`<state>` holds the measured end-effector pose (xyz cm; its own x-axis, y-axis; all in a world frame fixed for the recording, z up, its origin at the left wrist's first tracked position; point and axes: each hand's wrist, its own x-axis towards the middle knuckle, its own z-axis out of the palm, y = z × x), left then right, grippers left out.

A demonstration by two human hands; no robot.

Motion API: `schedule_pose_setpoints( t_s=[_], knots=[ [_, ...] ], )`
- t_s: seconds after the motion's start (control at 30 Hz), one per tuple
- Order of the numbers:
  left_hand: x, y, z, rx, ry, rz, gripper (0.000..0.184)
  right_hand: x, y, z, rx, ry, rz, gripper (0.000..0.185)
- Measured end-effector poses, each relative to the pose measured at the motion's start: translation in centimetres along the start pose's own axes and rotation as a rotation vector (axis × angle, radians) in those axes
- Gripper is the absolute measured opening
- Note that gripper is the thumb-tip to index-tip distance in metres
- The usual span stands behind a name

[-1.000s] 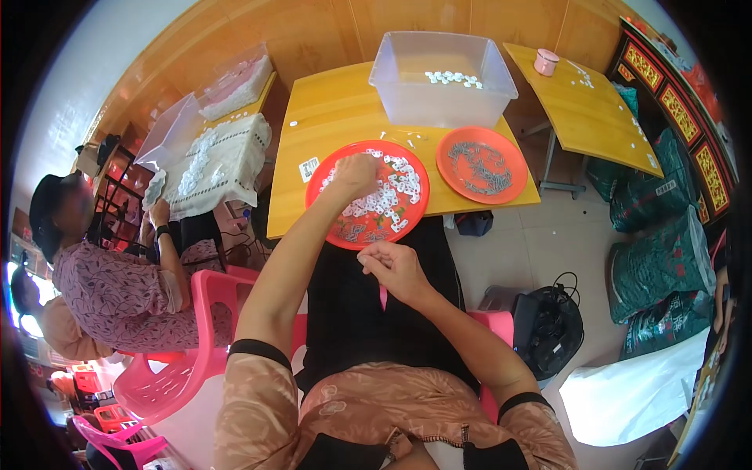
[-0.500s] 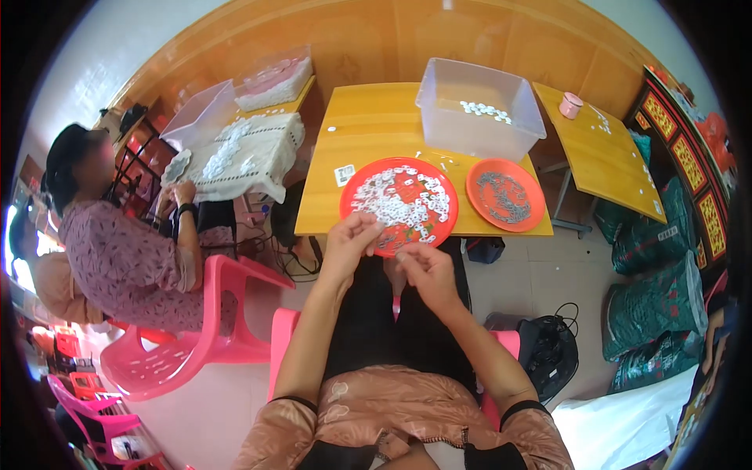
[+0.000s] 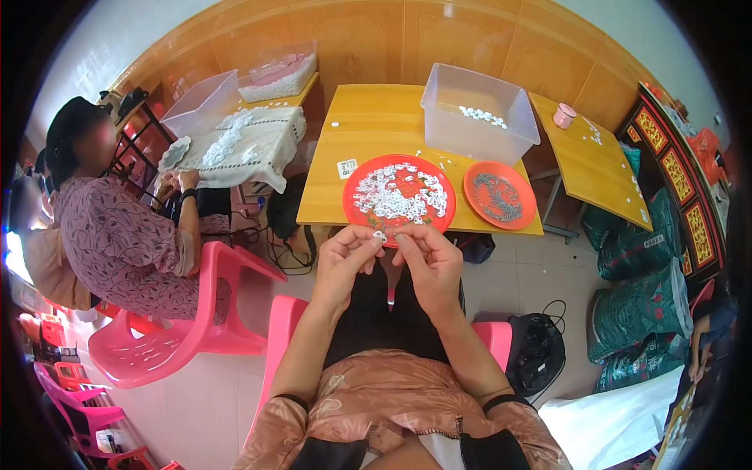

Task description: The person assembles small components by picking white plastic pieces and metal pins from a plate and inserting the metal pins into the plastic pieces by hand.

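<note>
While the left hand (image 3: 342, 258) pinches a small white piece (image 3: 380, 235) by the red tray's (image 3: 352, 217) near edge, the right hand (image 3: 433, 260), just rightward, is pinched too, contents unclear: apparently close fitting work, demanding steady alignment.

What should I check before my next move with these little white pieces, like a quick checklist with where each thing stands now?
1. Left hand grip on a white piece: ok, pinched at the fingertips.
2. Right hand holding a part: cannot tell, too small to see.
3. Hands close together: ok, fingertips almost meet by the near edge of the red tray.
4. Loose white pieces on the tray: ok, plenty.
5. Grey parts within the orange plate: ok, beside the tray.
</note>
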<state>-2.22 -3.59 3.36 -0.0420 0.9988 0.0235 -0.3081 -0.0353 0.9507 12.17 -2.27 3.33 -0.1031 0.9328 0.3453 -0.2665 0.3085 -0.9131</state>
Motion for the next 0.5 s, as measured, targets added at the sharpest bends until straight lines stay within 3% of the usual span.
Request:
schedule_pose_setpoints(
  t_s=[0.5],
  knots=[
    [-0.8,0.1,1.1,0.052,0.074,0.141,0.008,-1.2,-0.8,0.0,0.015,-0.045,0.031,0.014]
  ],
)
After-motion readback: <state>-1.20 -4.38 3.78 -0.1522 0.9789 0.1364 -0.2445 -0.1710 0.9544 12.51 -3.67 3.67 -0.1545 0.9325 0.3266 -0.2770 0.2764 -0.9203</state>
